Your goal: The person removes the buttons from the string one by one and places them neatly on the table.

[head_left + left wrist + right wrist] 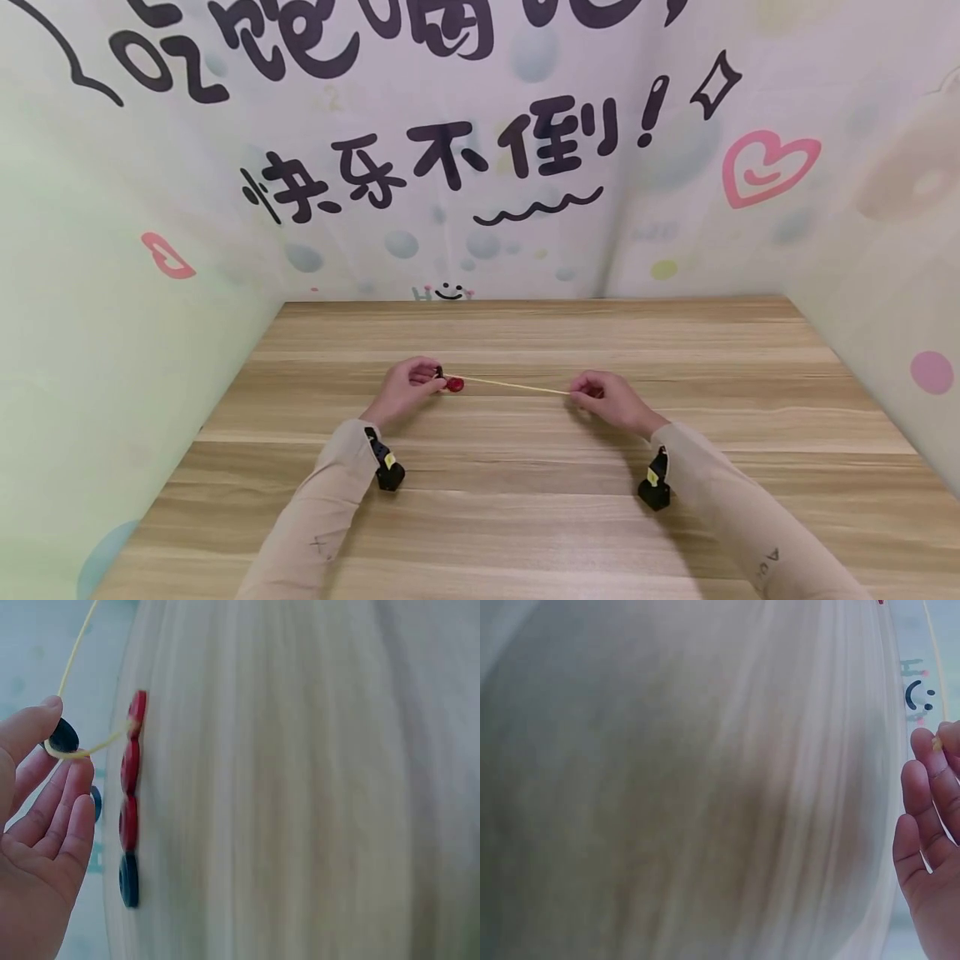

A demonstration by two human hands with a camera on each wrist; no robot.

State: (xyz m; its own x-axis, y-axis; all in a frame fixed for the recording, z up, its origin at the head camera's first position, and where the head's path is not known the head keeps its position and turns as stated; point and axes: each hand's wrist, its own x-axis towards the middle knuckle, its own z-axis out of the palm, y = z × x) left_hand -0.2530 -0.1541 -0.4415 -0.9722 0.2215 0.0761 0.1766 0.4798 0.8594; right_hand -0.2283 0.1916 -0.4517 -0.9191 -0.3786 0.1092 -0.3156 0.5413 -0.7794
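Observation:
My left hand pinches a dark round bead between thumb and fingertip, with a yellow string running past it. Looping under that bead, the string leads to a row of flat round beads, three red and one dark. Part of another dark bead shows behind the left fingers. From above, one red bead is visible by the left fingertips; the others are hidden there. My right hand pinches the string's far end, and the string spans straight between both hands.
Both hands are over a wood-grain table. A printed white backdrop rises at its far edge, with more printed walls at the left and right. Black cameras are strapped to both wrists over beige sleeves.

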